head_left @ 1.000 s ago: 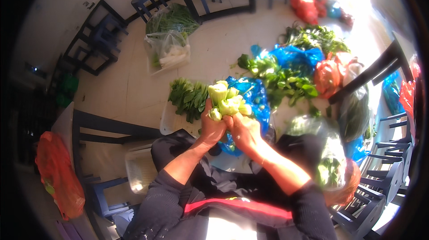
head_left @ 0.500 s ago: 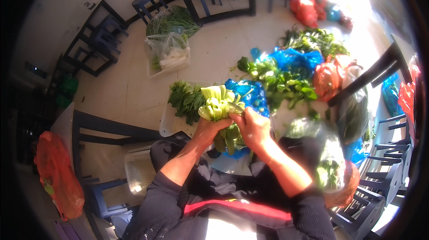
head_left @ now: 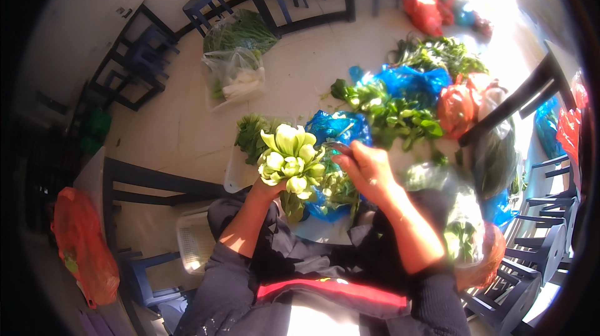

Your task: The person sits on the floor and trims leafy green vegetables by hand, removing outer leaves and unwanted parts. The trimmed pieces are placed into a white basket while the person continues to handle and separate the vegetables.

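Observation:
My left hand (head_left: 267,190) grips a bunch of pale green bok choy (head_left: 289,160) from below, its cut stem ends turned up toward me. My right hand (head_left: 367,168) is just right of the bunch, fingers curled around a thin dark tool whose tip touches the bunch's edge; I cannot tell what the tool is. Under both hands lies a blue plastic bag (head_left: 337,128) with more leafy greens (head_left: 337,187) on it.
Piles of greens (head_left: 390,111) and blue, red and clear bags cover the floor ahead and to the right. A clear bag of vegetables (head_left: 235,75) sits farther off. Dark chairs (head_left: 139,55) ring the area. An orange bag (head_left: 80,243) hangs at left. A white basket (head_left: 195,240) lies below my left arm.
The bok choy bunch has shifted lower and left, turning its stem ends toward me. My right hand has come off the bunch and moved to its right side.

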Demonstrator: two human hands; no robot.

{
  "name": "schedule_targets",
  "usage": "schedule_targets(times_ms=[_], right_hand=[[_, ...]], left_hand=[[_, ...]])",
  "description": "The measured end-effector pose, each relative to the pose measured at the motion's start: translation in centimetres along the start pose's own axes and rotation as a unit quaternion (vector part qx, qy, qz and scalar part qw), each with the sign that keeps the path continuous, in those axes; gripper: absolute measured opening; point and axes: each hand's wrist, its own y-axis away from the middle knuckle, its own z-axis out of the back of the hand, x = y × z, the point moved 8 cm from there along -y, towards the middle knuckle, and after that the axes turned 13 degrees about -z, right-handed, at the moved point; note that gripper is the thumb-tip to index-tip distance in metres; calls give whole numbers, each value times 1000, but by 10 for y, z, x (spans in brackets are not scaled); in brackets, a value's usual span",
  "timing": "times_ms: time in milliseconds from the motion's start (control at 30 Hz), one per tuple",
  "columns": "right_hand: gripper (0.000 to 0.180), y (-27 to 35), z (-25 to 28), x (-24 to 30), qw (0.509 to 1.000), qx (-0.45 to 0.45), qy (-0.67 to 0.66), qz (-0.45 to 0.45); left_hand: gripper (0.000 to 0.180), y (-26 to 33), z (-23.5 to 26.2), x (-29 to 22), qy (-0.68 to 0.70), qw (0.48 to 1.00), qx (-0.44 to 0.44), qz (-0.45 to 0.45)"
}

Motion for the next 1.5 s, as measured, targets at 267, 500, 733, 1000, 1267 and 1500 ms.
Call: schedule_targets(times_ms=[267,500,733,1000,1267,1500], right_hand=[[42,9,-16,17,993,33,67,93],[45,14,-32,2,995,-18,80,60],[40,19,-63,-9,999,2,39,-23],[30,9,-9,6,990,3,-138,-8],[45,14,-30,20,990,126,0,56],[46,22,-32,20,987,129,-10,98]], left_hand=[[61,26,14,43,157,970,-49,179],[62,24,1,27,89,989,-3,117],[67,35,13,41,105,985,-30,136],[59,30,30,31,173,969,-85,154],[57,41,-62,5,568,798,57,192],[56,47,-68,13,584,783,47,210]])
